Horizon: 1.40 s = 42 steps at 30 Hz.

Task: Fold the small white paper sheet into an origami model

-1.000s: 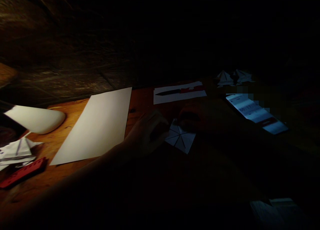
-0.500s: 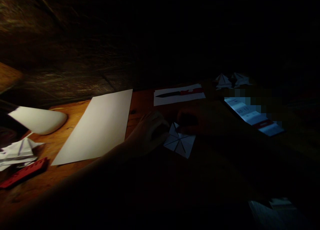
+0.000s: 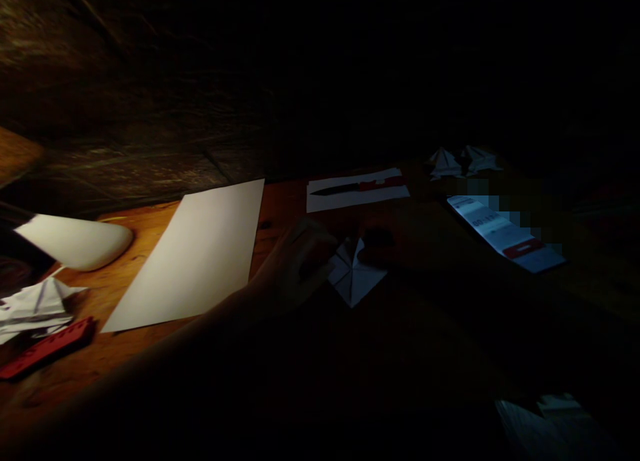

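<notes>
A small square of folded white paper [image 3: 353, 281], crossed by dark crease lines, lies on the wooden table between my hands. My left hand [image 3: 300, 254] is curled, with its fingertips closed on the paper's left corner. At the upper right edge, my right hand [image 3: 395, 244] is a dark shape whose fingers bend in against the paper. A flap stands partly raised there. Deep shadow hides most of my right hand and forearm.
A large white sheet [image 3: 195, 261] lies to the left. Behind my hands a knife [image 3: 355, 187] rests on smaller paper [image 3: 320, 203]. A lit phone [image 3: 505, 231] and folded paper pieces [image 3: 445, 162] are to the right. A lamp [image 3: 80, 239], crumpled folded paper [image 3: 40, 304] and a red object [image 3: 50, 347] are at left.
The paper square has turned between my hands, one corner now pointing towards me, and a flap at its upper side has lifted. Both hands have shifted only slightly.
</notes>
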Each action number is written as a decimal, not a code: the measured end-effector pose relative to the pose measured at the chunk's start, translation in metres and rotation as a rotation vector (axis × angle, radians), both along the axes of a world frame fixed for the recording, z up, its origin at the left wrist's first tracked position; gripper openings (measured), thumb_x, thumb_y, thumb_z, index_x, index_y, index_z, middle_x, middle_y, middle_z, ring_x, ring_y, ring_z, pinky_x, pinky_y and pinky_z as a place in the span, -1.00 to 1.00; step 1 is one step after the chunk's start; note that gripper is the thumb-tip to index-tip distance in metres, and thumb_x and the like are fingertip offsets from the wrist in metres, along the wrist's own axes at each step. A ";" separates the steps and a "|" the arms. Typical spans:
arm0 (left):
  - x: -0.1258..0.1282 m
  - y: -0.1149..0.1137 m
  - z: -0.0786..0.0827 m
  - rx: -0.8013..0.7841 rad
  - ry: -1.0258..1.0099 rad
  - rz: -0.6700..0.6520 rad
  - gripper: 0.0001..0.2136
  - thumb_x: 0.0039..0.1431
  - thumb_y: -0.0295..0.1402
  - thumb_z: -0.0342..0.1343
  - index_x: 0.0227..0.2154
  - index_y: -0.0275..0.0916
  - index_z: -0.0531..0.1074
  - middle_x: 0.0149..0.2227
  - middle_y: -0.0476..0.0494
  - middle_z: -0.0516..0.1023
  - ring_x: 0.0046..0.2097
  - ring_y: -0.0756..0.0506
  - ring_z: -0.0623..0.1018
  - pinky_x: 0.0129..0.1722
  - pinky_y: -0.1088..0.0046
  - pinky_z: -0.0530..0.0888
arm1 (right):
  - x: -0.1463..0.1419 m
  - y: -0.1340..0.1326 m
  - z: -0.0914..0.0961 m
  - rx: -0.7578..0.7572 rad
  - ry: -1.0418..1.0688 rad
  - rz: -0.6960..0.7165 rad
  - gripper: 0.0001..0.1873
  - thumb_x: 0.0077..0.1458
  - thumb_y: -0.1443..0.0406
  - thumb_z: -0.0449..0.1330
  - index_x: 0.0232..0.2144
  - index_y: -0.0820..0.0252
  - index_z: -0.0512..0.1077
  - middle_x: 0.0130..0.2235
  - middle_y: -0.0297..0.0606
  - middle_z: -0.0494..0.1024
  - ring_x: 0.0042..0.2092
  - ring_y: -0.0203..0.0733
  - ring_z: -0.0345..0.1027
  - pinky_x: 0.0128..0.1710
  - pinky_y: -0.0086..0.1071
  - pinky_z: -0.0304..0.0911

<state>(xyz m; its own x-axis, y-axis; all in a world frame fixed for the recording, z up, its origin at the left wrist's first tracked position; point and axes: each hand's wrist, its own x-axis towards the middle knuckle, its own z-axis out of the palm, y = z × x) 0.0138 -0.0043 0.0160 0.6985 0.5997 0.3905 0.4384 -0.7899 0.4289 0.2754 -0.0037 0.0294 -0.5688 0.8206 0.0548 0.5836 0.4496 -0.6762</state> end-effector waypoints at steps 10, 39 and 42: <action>0.000 -0.006 -0.004 0.009 0.017 -0.281 -0.71 0.38 -0.56 -0.04 0.04 -0.18 0.44 0.05 -0.21 0.57 0.10 -0.13 0.56 0.04 0.21 0.57 | -0.001 -0.003 0.005 0.026 -0.037 -0.101 -0.77 0.20 0.16 0.26 -0.31 0.22 0.59 -0.38 -0.29 0.60 -0.40 -0.26 0.38 -0.43 -0.38 0.11; 0.002 -0.001 -0.005 -0.058 0.102 -0.275 -0.77 0.31 -0.48 0.11 -0.01 -0.19 0.47 0.05 -0.21 0.54 0.12 -0.17 0.54 0.08 0.17 0.57 | 0.004 0.004 -0.003 0.127 0.018 -0.030 -0.89 0.14 0.29 0.32 -0.26 0.20 0.55 -0.25 -0.28 0.63 -0.26 -0.22 0.44 -0.29 -0.38 0.19; 0.001 -0.003 -0.004 -0.063 0.099 -0.293 -0.72 0.29 -0.48 0.10 0.04 -0.18 0.44 0.07 -0.23 0.53 0.16 -0.18 0.52 0.10 0.14 0.56 | 0.004 0.004 -0.005 0.060 0.065 0.005 -0.91 0.12 0.36 0.31 -0.26 0.20 0.55 -0.22 -0.29 0.64 -0.24 -0.24 0.46 -0.26 -0.40 0.23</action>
